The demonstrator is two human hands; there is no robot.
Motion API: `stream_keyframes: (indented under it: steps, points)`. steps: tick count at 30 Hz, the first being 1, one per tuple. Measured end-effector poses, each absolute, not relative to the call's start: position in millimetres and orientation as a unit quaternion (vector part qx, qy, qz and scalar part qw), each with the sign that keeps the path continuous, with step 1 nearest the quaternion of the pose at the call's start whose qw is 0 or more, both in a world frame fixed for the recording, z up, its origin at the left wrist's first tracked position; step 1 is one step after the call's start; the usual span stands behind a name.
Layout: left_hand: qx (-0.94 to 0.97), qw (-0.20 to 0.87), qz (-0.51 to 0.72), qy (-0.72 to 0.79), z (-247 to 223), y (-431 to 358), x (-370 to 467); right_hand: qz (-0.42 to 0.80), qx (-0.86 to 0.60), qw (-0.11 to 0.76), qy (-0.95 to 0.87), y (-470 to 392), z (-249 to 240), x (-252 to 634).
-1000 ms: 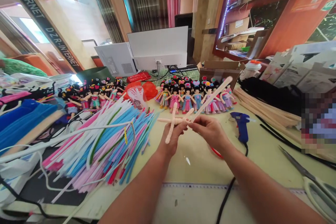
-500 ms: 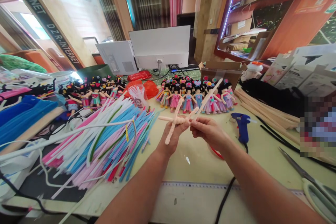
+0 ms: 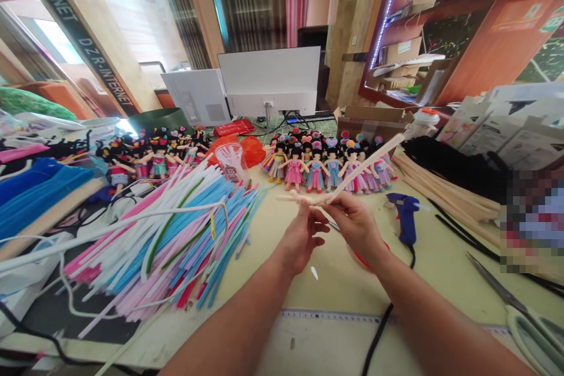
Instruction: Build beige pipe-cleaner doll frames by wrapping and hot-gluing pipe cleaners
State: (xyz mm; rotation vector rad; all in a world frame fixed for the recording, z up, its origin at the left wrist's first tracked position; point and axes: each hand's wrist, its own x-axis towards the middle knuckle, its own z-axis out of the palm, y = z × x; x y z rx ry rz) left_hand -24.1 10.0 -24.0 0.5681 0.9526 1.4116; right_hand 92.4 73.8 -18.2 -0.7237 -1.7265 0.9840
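Both hands meet over the middle of the table around beige pipe cleaners. My left hand pinches the twisted part between thumb and forefinger, its other fingers loosely curled. Close beside it, my right hand is closed on the base of a long straight length that slants up to the right. A short end points left past my left thumb. Behind the hands stand several small dolls with black hair and colourful skirts. Partly hidden under my right wrist lies a red ring-shaped thing.
Loose coloured pipe cleaners are heaped at left. At right lie a blue glue gun, scissors, and beige and black pipe cleaners. A ruler runs along the front; a monitor stands behind.
The twisted beige piece has turned, so its crossing arm no longer stands out. The long length leans further right, and my left hand has rolled with its fingers showing.
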Motion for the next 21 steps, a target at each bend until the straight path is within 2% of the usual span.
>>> stream_keyframes:
  steps: [3,7,14,21]
  points:
    - [0.244,0.625,0.607,0.426,-22,10,-29,0.321,-0.266,0.472,-0.777,75,-21,94]
    - [0.248,0.621,0.599,0.441,-18,10,-37,0.308,-0.254,0.462,-0.792,74,-24,93]
    - [0.328,0.578,0.586,0.463,-14,8,-47,0.363,-0.276,0.437,-0.775,75,-21,94]
    - [0.487,0.454,0.56,0.492,-8,9,-56,0.484,-0.336,0.401,-0.701,79,-19,93]
